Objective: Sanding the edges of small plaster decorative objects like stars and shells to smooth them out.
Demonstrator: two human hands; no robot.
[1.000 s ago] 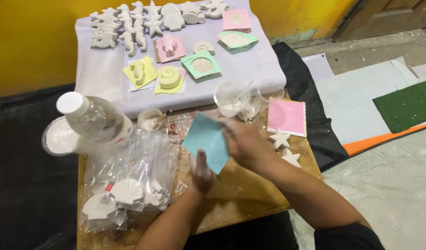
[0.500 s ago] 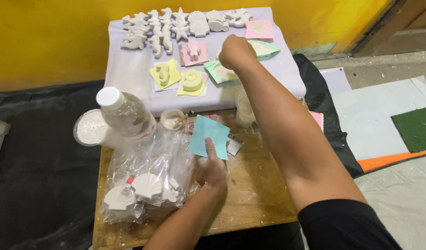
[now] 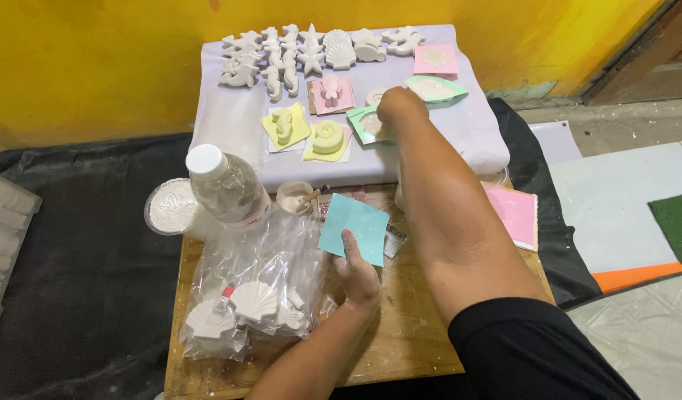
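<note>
Yellow wall behind, wooden board [image 3: 400, 326] under both hands. I see the left hand [image 3: 358, 275] pinching a light blue paper square [image 3: 353, 228] by its lower edge, held up over the board. Right hand [image 3: 400, 107] reaches far ahead, fingers closed on a plaster cast on a green card [image 3: 367, 124] on the lavender pad [image 3: 467, 141]. Clear bag of shell casts [image 3: 252, 296] sits just left of the left hand, a bottle [image 3: 226, 185] beyond it.
</note>
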